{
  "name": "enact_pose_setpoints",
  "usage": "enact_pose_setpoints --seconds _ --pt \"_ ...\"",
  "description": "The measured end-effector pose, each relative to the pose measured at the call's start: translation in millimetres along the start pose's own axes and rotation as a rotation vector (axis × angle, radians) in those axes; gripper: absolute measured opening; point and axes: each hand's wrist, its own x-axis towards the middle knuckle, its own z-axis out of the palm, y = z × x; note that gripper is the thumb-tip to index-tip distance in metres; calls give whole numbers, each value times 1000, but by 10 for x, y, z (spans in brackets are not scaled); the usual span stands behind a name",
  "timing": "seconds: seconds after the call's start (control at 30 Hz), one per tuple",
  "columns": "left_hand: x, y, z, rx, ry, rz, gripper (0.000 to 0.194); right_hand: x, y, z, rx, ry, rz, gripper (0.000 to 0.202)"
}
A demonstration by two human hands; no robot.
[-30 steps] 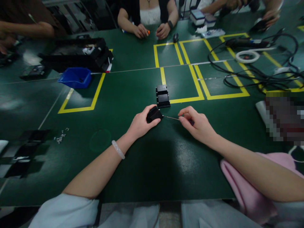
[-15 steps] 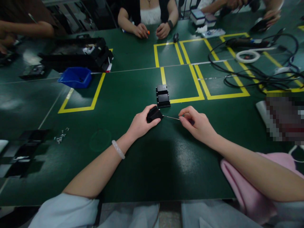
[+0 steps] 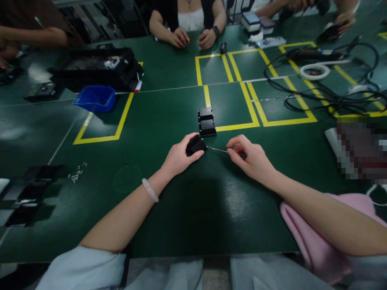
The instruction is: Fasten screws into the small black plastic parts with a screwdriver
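My left hand is closed around a small black block-shaped part, thumb along its near side, holding it at the table. In my right hand is a screwdriver, its dark handle mostly hidden by the fingers. Its thin metal shaft points left, and the tip meets the right end of the black part, at what looks like a small screw. Just beyond the left hand lie black blocks in a short row, with small shiny screws along their sides.
Loose screws and dark flat parts lie at left. Behind them are a blue bin and a black casing. Black cables coil at right, near a pink cloth. Other people sit across the green table.
Both hands stay in place on the black part and the screwdriver. The fingers of my right hand have shifted slightly around the handle, showing a bit more of it.
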Motion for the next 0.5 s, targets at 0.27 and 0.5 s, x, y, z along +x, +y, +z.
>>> enact_pose_setpoints --seconds 0.27,0.5 --pt "-1 0 -4 -12 -5 -2 65 0 -8 -6 -9 2 -7 10" --pt "-3 -5 -1 -12 -1 2 65 -5 -4 -2 -4 -5 -3 9"
